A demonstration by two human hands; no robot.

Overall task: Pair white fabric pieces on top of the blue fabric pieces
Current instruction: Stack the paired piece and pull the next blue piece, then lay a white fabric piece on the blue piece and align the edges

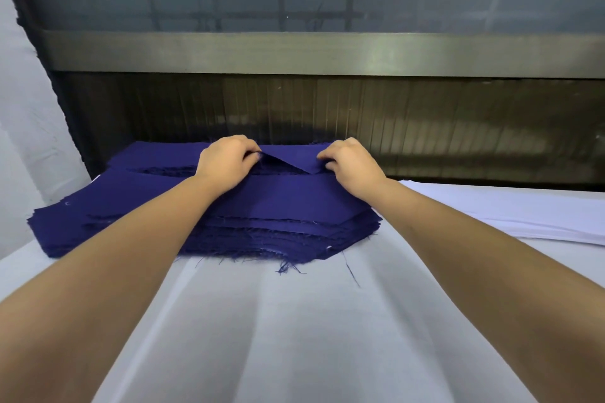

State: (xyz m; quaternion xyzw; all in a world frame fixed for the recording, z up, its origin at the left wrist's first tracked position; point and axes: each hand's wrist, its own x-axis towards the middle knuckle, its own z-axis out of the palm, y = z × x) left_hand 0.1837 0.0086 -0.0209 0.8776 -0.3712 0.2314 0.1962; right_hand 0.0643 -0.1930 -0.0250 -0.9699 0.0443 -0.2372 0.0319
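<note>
- The table [294, 337], draped in pale cloth, is being used as the work surface. Its far left part is being taken up by the blue stack [131, 206].
- The white pieces [523, 213] are being held in a flat pile just right of the blue stack, and none is yet being laid on blue.
- The top blue piece [294, 157] is being peeled up at the far edge of the blue stack, with its lifted edge being folded toward the person.
- That edge is being pinched on one side by the left hand [226, 163] and on the other by the right hand [352, 167], both with curled fingers.
- The fabric is being judged light, limp and non-slippery. Frayed edges are likely to cling to neighbouring layers, so it is best taken at two corners of one edge.
- Loose threads [288, 267] are being trailed off the near edge of the blue stack.
</note>
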